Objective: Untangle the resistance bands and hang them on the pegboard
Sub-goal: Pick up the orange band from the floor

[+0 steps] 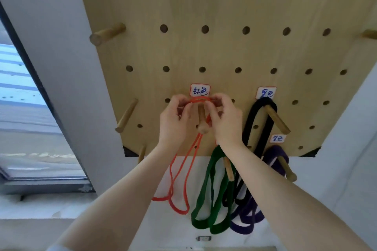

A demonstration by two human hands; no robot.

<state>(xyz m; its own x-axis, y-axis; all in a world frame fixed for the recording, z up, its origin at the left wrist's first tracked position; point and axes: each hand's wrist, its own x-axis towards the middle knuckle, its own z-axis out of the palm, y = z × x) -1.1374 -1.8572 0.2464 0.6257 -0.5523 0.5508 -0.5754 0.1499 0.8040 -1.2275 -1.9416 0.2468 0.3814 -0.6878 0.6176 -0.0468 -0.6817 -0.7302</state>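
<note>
Clearly your left hand (174, 117) and right hand (221, 116) pinch the red band (184, 167) atop its peg (201, 116); it's light, limp, stretchy.

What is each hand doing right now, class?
Left hand: pinching the red band at its peg.
Right hand: pinching the same red band.
</note>
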